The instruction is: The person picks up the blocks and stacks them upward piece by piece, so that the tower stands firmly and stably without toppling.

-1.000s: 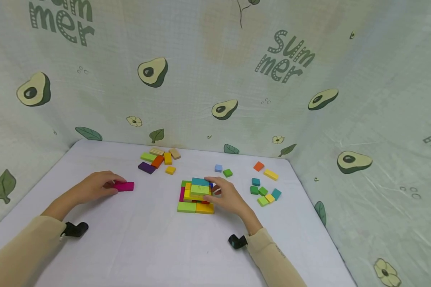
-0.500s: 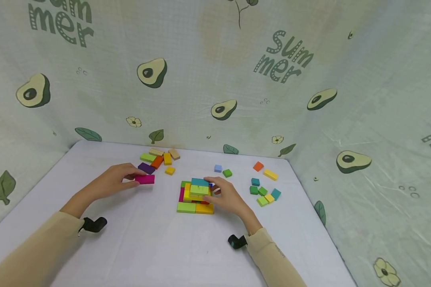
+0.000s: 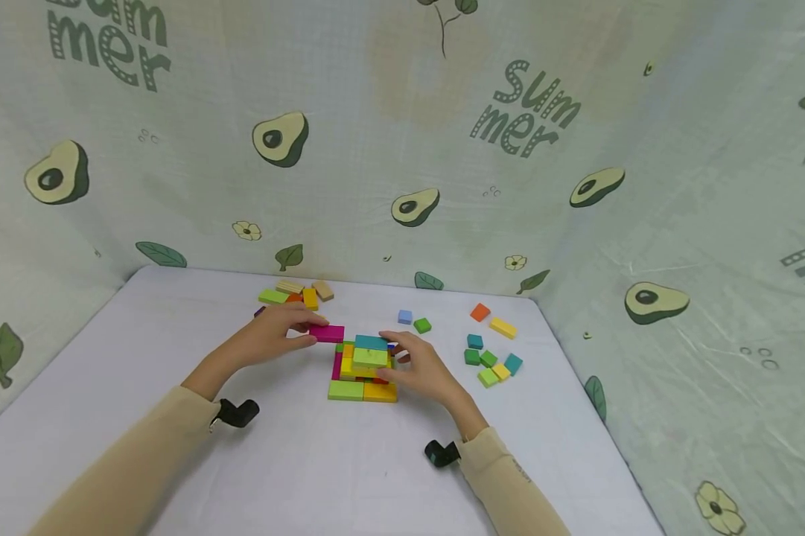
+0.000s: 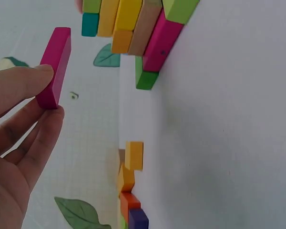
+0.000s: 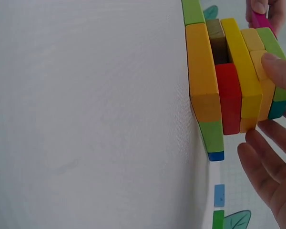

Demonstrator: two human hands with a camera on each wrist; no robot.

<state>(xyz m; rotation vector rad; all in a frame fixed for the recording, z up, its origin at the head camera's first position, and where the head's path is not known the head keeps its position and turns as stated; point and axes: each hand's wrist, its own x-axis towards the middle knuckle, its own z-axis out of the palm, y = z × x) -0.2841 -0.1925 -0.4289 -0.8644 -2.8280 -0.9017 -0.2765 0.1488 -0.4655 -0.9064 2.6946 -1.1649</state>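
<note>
My left hand (image 3: 268, 342) pinches a magenta wooden block (image 3: 328, 334) between thumb and fingers, held up just left of a layered block stack (image 3: 345, 391). The left wrist view shows the magenta block (image 4: 62, 57) apart from the stack. On the stack's right side rests my right hand (image 3: 425, 370). Its thumb lies at the upper layer's near side, while its fingers bend round toward the far side. A light green block (image 3: 370, 358) and a teal block (image 3: 371, 342) form the top. Lower layers show yellow (image 5: 241, 67), red (image 5: 229, 98) and orange (image 5: 202, 71) blocks.
Behind my left hand lie several loose blocks, among them a yellow-orange block (image 3: 310, 299) and a light green one (image 3: 272, 296). A light blue block (image 3: 405, 317) and a green block (image 3: 422, 325) lie behind the stack. Several more, including an orange block (image 3: 479, 312), are scattered right.
My left hand has carried the magenta block rightward and slightly away from me, from the table's left side to beside the stack. My right hand stays at the stack.
</note>
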